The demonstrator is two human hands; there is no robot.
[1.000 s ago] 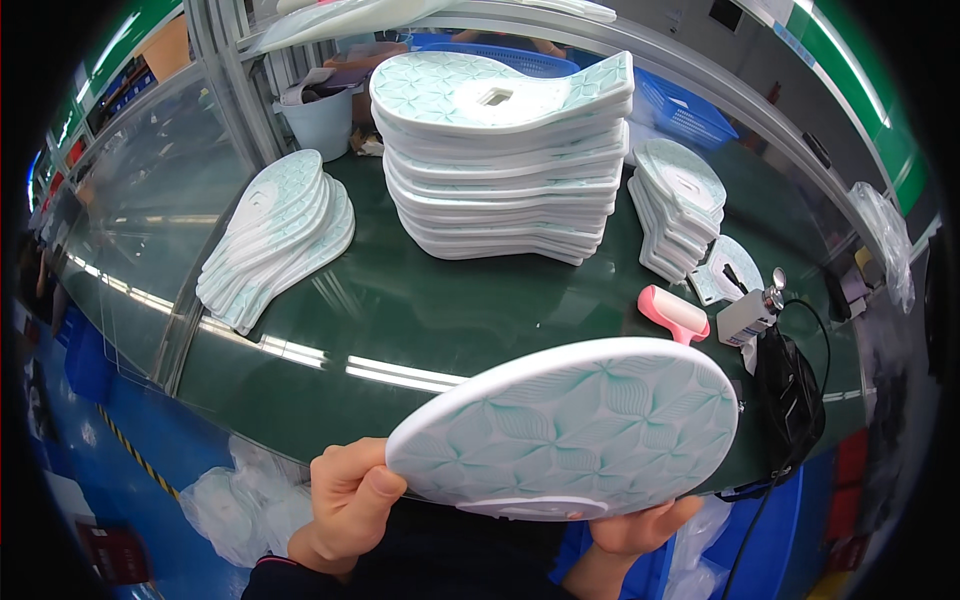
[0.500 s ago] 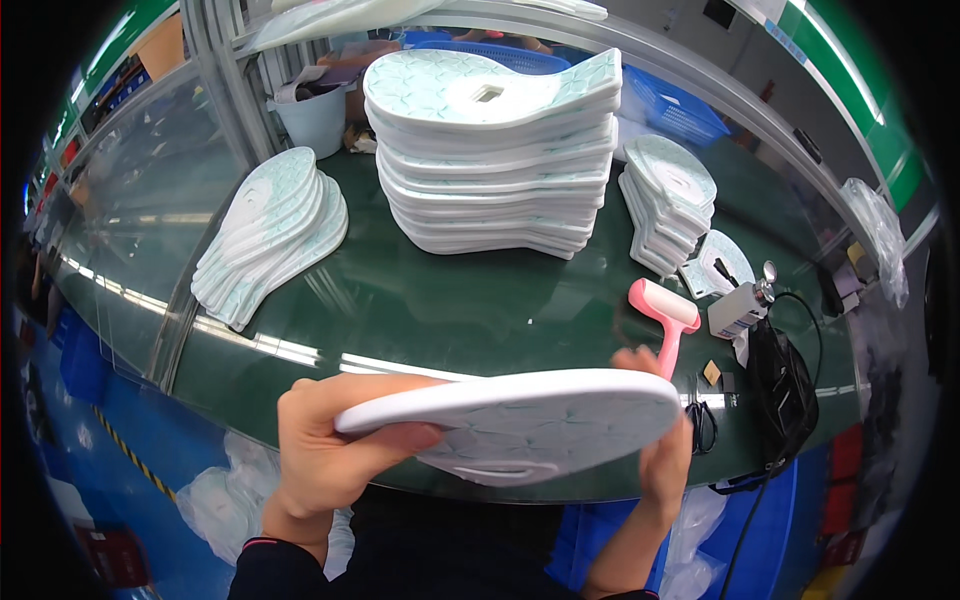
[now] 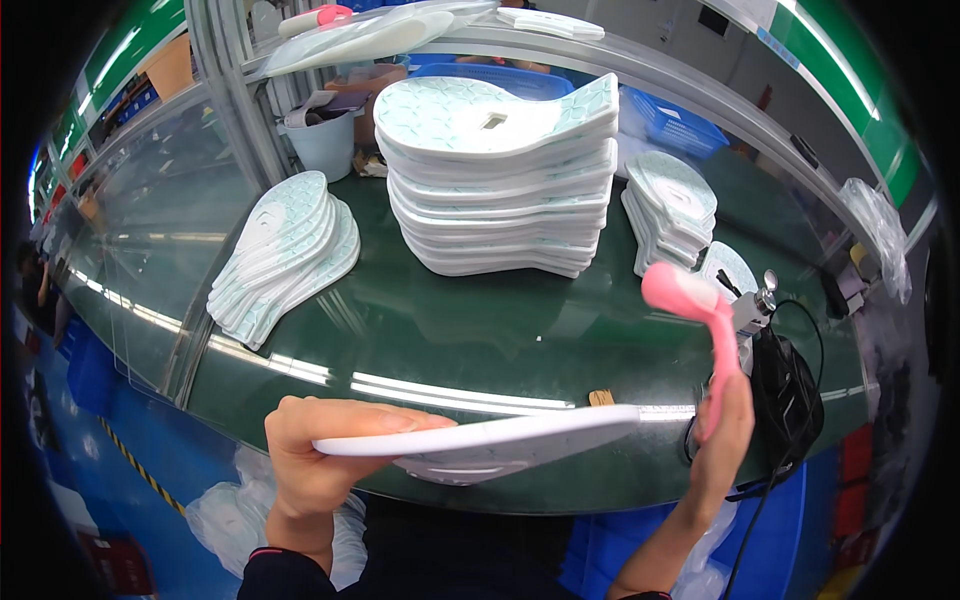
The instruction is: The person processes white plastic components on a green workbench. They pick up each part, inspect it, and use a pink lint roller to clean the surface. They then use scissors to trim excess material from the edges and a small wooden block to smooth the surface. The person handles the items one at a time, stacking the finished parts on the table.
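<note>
My left hand (image 3: 318, 455) pinches the left end of a white padded panel (image 3: 520, 432), thumb and fingers on its two faces. It is tilted almost edge-on, above the table's near edge; a slot shows in its lower face. To the right, my right hand (image 3: 728, 425) is wrapped round the handle of a pink lint roller (image 3: 722, 335). The roller's head is raised off the table, apart from the panel. Beyond stands a tall stack of similar white panels (image 3: 500, 225) with a pale teal pattern.
Smaller panels lie fanned at left (image 3: 285, 255) and stacked at right (image 3: 672, 200) on the green table (image 3: 450, 335). A metal-topped bottle (image 3: 752, 308) and a black bag (image 3: 785, 390) are at the right. A metal frame (image 3: 225, 90) and light-blue bucket (image 3: 325, 140) stand behind.
My right hand has left the panel's right end and picked up the lint roller from the table. The panel, still in my left hand, has tilted closer to edge-on.
</note>
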